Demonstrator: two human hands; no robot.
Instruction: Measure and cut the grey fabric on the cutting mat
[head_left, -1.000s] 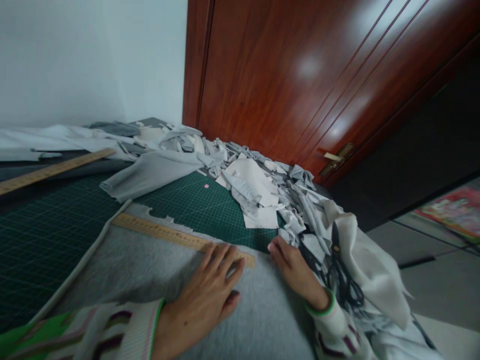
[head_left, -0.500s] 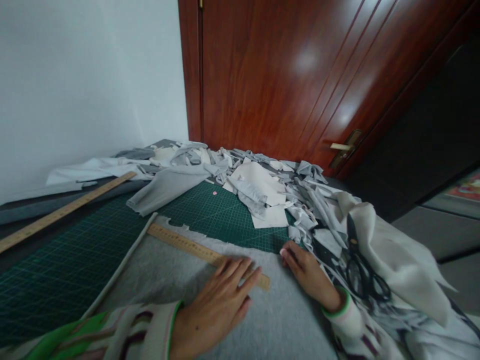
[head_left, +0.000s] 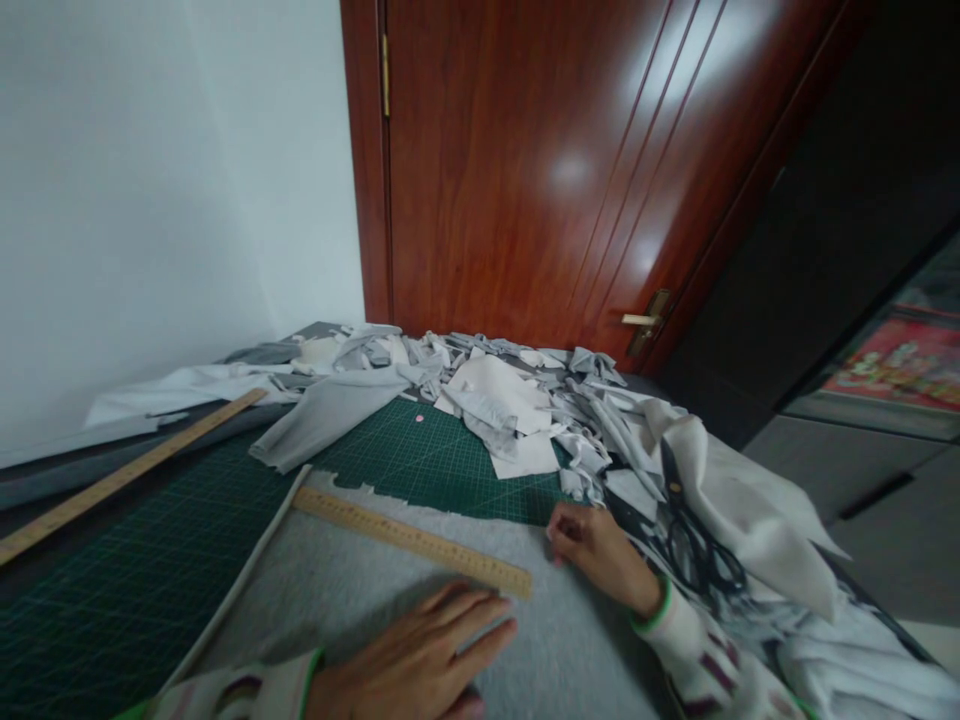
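My left hand [head_left: 427, 645] lies flat on a grey piece of fabric [head_left: 352, 590], fingers stretched and apart. Just beyond its fingertips, a short wooden ruler [head_left: 412, 540] rests on the cloth, slanting down to the right near the ragged far edge. My right hand [head_left: 596, 550] is by that edge, right of the ruler's end, with thumb and fingers curled together. Whatever they may pinch is too small to make out. Under the fabric spreads a green cutting mat [head_left: 405, 445] with grid lines.
Fabric scraps [head_left: 499, 410] are heaped along the table's far side. Black scissors [head_left: 690, 535] lie on the right beside a cream cloth [head_left: 720, 490]. A long wooden ruler [head_left: 142, 460] crosses the left side. Behind stand a white wall [head_left: 150, 180] and a brown door [head_left: 510, 170].
My left hand has slid off the short ruler toward me and now rests on the fabric below it. The right hand stays near the far edge, fingers still curled. My view has tilted up slightly.
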